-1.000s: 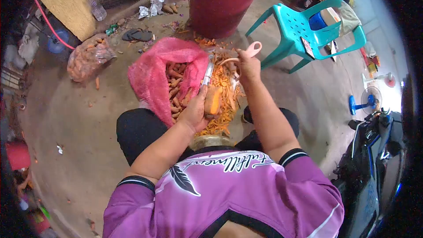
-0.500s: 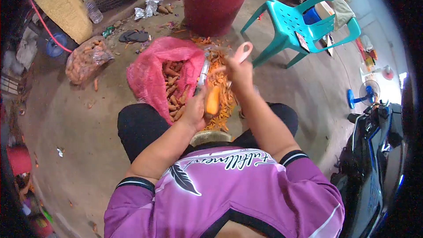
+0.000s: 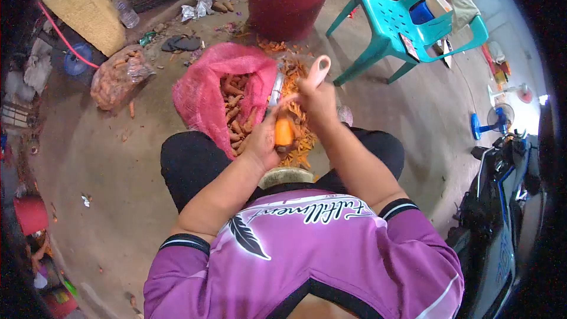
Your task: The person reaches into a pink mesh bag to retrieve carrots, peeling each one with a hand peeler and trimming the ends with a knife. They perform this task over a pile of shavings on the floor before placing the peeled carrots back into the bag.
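My left hand [image 3: 262, 142] is closed round a sweet potato [image 3: 284, 133], whose bare orange flesh faces up. Just right of it, my right hand [image 3: 320, 105] grips a peeler by its pale pink handle [image 3: 319, 71], which has a hole at its end. The peeler's working end is blurred close to the sweet potato's far end. Below both hands lies a heap of orange peelings [image 3: 302, 142]. Left of the heap, a pink mesh sack [image 3: 198, 91] gapes open, with several unpeeled brown roots [image 3: 234, 106] inside.
Beyond the sack stands a big dark-red bin [image 3: 289, 0]. A turquoise plastic chair [image 3: 393, 29] is at the right, a motorbike [image 3: 499, 218] nearer on that side. At the left sits a clear bag of roots [image 3: 121, 77], near a sandal [image 3: 181, 43] and a plastic bottle [image 3: 126, 13].
My right hand and the peeler have drawn slightly nearer the sweet potato, the handle tilting more upright. My left hand keeps its hold. The whole view has shifted a little.
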`<state>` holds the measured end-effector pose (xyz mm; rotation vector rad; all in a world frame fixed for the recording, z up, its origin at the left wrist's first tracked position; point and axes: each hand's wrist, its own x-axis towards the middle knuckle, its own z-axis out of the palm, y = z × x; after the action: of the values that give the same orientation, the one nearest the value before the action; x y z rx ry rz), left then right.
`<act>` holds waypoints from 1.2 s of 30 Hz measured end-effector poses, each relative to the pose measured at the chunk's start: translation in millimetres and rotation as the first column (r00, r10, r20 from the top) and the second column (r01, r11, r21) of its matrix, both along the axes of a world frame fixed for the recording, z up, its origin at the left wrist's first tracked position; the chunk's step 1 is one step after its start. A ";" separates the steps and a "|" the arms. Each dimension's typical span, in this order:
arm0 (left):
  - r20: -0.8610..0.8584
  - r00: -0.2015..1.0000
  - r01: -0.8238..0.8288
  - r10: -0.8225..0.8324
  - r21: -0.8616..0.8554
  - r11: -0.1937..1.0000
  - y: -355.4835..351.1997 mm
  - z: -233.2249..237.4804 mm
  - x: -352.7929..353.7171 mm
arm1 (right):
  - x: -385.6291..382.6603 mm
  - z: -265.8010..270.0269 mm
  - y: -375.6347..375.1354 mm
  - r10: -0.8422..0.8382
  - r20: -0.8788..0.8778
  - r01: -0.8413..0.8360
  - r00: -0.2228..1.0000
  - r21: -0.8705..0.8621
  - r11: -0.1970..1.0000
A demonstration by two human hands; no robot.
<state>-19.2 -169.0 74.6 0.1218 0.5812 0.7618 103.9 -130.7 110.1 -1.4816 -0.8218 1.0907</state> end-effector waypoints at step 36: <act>-0.045 0.996 -0.074 0.079 0.115 0.991 -1.9 -9.1 9.6 | 22.2 -37.3 41.4 -0.086 -0.004 0.086 0.996 -0.016 0.996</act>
<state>-9.6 -170.9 65.4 0.2243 0.5922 0.8684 126.2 -89.3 72.8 -1.5141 -0.7405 1.0378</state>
